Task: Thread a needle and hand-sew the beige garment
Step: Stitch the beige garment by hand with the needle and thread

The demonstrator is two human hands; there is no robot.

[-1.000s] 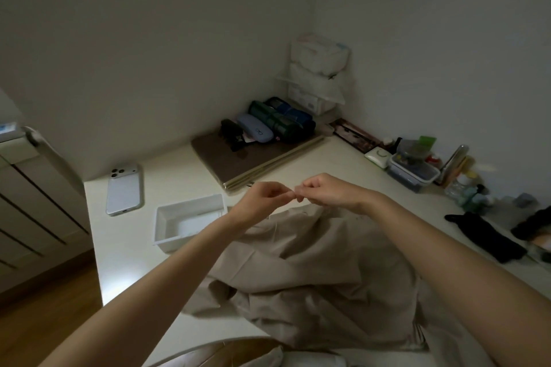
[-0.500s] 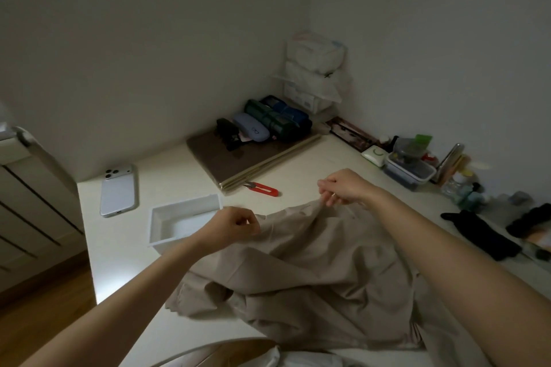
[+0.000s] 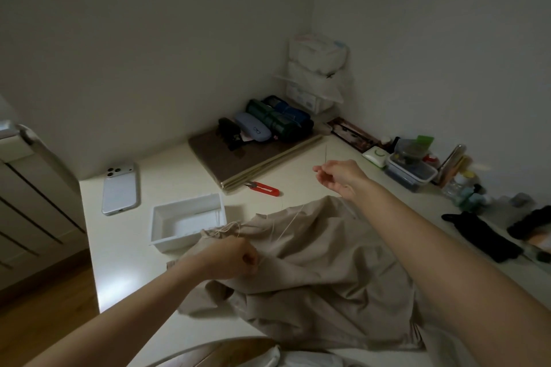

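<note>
Gripping left edge of beige garment (image 3: 328,271) with curled left hand (image 3: 231,259); pinching needle (image 3: 326,154) with right hand (image 3: 343,176) above its far edge, thread (image 3: 289,221) trailing down onto it.

A home room corner, where a white desk (image 3: 179,167) held a phone (image 3: 120,188), tissue packs (image 3: 317,52), glasses cases (image 3: 253,129), wood floor (image 3: 44,316) below.
</note>
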